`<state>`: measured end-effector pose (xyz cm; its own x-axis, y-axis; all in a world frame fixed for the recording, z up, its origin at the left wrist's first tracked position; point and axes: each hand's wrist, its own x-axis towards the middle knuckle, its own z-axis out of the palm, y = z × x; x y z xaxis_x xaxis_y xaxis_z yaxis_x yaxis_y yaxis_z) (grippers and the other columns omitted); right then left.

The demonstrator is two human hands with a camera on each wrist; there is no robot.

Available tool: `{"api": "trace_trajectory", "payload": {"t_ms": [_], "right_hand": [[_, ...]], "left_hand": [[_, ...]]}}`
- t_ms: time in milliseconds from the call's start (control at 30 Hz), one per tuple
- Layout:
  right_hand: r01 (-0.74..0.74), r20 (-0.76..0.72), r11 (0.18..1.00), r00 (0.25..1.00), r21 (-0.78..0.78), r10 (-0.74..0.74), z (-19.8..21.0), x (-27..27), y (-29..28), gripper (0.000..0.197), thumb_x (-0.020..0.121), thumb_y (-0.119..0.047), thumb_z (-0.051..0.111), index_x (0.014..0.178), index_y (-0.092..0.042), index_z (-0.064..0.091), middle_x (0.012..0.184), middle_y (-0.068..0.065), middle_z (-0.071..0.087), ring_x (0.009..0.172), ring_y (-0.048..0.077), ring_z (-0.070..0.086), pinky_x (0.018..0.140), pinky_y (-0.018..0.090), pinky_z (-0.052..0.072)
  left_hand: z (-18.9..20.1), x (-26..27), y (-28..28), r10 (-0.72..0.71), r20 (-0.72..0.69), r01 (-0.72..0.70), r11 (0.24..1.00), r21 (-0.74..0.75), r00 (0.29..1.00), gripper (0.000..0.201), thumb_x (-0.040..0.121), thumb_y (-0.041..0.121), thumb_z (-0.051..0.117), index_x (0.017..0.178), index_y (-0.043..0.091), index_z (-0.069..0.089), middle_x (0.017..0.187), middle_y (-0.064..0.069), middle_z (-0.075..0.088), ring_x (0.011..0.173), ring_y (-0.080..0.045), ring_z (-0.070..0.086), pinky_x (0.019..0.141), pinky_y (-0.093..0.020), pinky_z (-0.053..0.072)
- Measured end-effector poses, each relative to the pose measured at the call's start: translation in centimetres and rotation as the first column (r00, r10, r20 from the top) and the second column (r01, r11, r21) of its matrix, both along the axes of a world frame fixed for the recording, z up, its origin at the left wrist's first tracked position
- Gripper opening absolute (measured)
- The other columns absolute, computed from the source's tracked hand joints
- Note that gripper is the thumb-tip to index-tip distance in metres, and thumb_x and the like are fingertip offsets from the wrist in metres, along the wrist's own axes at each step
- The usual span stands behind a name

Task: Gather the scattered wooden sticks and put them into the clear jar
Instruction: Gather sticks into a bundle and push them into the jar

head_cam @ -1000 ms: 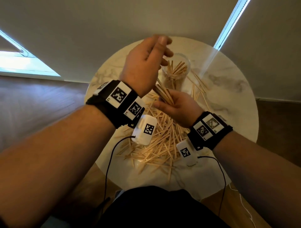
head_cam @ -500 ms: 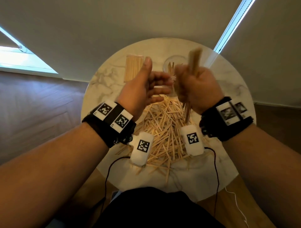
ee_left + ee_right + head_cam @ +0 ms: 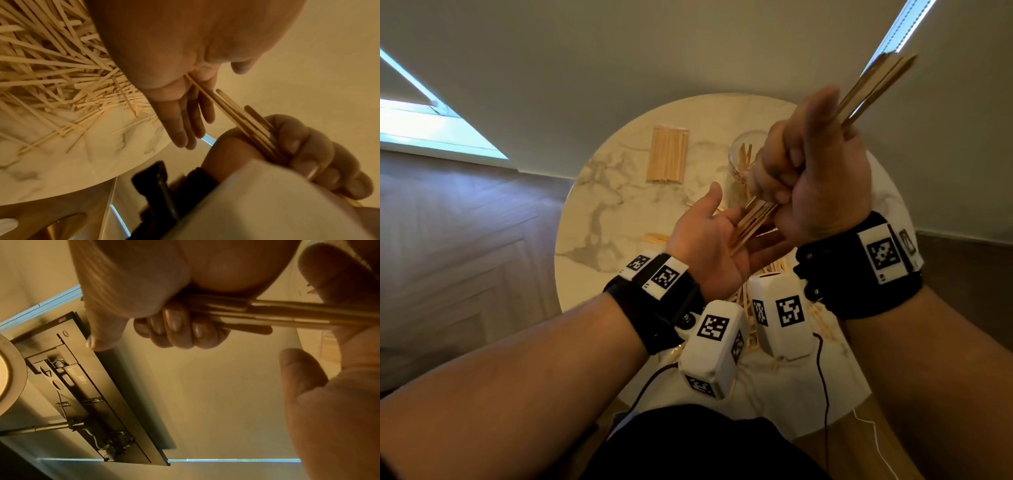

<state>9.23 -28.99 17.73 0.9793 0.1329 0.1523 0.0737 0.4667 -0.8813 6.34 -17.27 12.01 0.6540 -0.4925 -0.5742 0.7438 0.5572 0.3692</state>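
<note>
You see a round white marble-patterned worktop [image 3: 599, 219] standing on a dark herringbone wood floor [image 3: 458, 240], with a plain grey wall [image 3: 619, 51] behind it. A black wall-mounted screen [image 3: 86, 386] shows in your right wrist view.

Bench [image 3: 599, 219] is round marble. Far-left part is open surface apart from a tidy stack of sticks [image 3: 667, 155] w/ bare marble all round it, so there's passage on either side. Clear jar [image 3: 743, 158] stands near the far edge, right of the stack; its mouth is partly blocked from above by the right hand [image 3: 808, 178] fisted round a bundle of sticks [image 3: 873, 89]. Left hand [image 3: 709, 246] lies palm-up just below, bundle's lower ends on it, closing the gap btwn the 2 hands. Scattered sticks [image 3: 51, 68] cover the bench centre and near side. Left edge stays bare.
</note>
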Motion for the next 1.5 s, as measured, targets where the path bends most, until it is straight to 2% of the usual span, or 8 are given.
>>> {"api": "trace_trajectory", "payload": {"t_ms": [433, 567, 700, 767, 900, 1067, 1267, 1500], "right_hand": [[-0.206, -0.001, 0.93, 0.976, -0.306, 0.216, -3.6, -0.5, 0.4, 0.054, 0.087, -0.054, 0.071, 0.066, -0.009, 0.05, 0.053, 0.002, 0.048, 0.049, 0.026, 0.049, 0.057, 0.032, 0.043], [-0.189, -0.007, 0.851, 0.977, -0.489, 0.213, -3.7, -0.6, -0.2, 0.048, 0.088, -0.046, 0.069, 0.067, -0.005, 0.055, 0.055, 0.0, 0.052, 0.048, 0.015, 0.051, 0.052, 0.024, 0.044], [-0.264, -0.167, 0.397, 0.95, -0.879, 0.262, -4.9, 0.1, -1.2, 0.033, 0.088, -0.048, 0.073, 0.081, -0.015, 0.072, 0.07, 0.0, 0.07, 0.064, 0.013, 0.066, 0.071, 0.043, 0.06], [-0.274, -0.224, 0.167, 0.938, -0.947, 0.266, -5.0, 0.1, -0.5, 0.027, 0.089, -0.051, 0.071, 0.083, -0.025, 0.072, 0.072, -0.004, 0.07, 0.067, 0.011, 0.066, 0.074, 0.043, 0.059], [-0.181, -0.161, 0.017, 0.911, -0.983, 0.379, -4.7, 0.6, 1.3, 0.015, 0.095, -0.039, 0.067, 0.094, -0.024, 0.068, 0.076, -0.012, 0.062, 0.071, 0.01, 0.06, 0.067, 0.025, 0.047], [-0.281, -0.23, 0.215, 0.944, -0.935, 0.236, -5.8, 2.0, -0.8, 0.038, 0.098, -0.056, 0.054, 0.08, -0.024, 0.067, 0.071, -0.001, 0.066, 0.063, 0.013, 0.061, 0.062, 0.033, 0.051], [0.144, -0.129, 0.881, 0.966, -0.45, -0.223, -5.1, 7.1, -3.6, 0.054, 0.103, -0.054, 0.049, 0.057, -0.025, 0.049, 0.053, 0.002, 0.041, 0.049, 0.023, 0.039, 0.052, 0.034, 0.039], [0.378, 0.017, 0.79, 0.906, -0.483, -0.423, -9.3, 12.5, -2.9, 0.057, 0.107, -0.043, 0.044, 0.065, -0.008, 0.058, 0.061, 0.004, 0.056, 0.055, 0.015, 0.051, 0.057, 0.027, 0.043]], "left_hand": [[-0.9, 0.0, 0.8, 0.095, 0.015, -0.094, 0.994, -0.061, 0.995, 0.069, 0.108, 0.051, 0.033, 0.154, 0.0, 0.039, 0.145, -0.026, 0.053, 0.139, -0.04, 0.051, 0.119, -0.055, 0.036], [0.2, 0.7, 1.5, 0.003, 0.235, -0.079, 0.946, 0.315, 0.972, 0.064, 0.105, 0.052, 0.046, 0.138, -0.002, 0.053, 0.139, -0.022, 0.06, 0.128, -0.042, 0.06, 0.11, -0.057, 0.047], [1.9, 3.0, 3.0, 0.058, 0.415, -0.281, 0.819, 0.5, 0.908, 0.042, 0.108, 0.039, 0.044, 0.103, 0.004, 0.067, 0.096, -0.01, 0.074, 0.088, -0.022, 0.071, 0.076, -0.034, 0.058], [2.1, 3.8, 2.9, -0.029, 0.507, -0.329, 0.728, 0.601, 0.862, 0.033, 0.107, 0.037, 0.047, 0.1, 0.013, 0.069, 0.097, -0.006, 0.076, 0.091, -0.021, 0.072, 0.079, -0.037, 0.055], [1.5, 3.9, 1.6, -0.258, 0.58, -0.345, 0.596, 0.725, 0.773, 0.034, 0.103, 0.041, 0.054, 0.093, 0.015, 0.072, 0.096, -0.007, 0.076, 0.093, -0.021, 0.071, 0.089, -0.042, 0.058], [-0.3, 6.1, 2.5, -0.11, 0.538, -0.355, 0.639, 0.683, 0.836, 0.034, 0.107, 0.032, 0.046, 0.092, 0.013, 0.069, 0.096, -0.015, 0.075, 0.082, -0.02, 0.068, 0.076, -0.034, 0.055], [-3.4, 9.3, 3.2, -0.684, 0.384, -0.387, 0.158, 0.908, 0.62, 0.015, 0.095, 0.033, 0.066, 0.109, 0.032, 0.064, 0.107, 0.013, 0.066, 0.098, -0.007, 0.062, 0.082, -0.026, 0.051], [-5.6, 13.8, 0.6, -0.866, 0.225, -0.374, 0.048, 0.926, 0.447, 0.09, 0.079, 0.052, 0.078, 0.152, 0.015, 0.04, 0.151, -0.004, 0.049, 0.136, -0.022, 0.048, 0.115, -0.038, 0.041]]}}
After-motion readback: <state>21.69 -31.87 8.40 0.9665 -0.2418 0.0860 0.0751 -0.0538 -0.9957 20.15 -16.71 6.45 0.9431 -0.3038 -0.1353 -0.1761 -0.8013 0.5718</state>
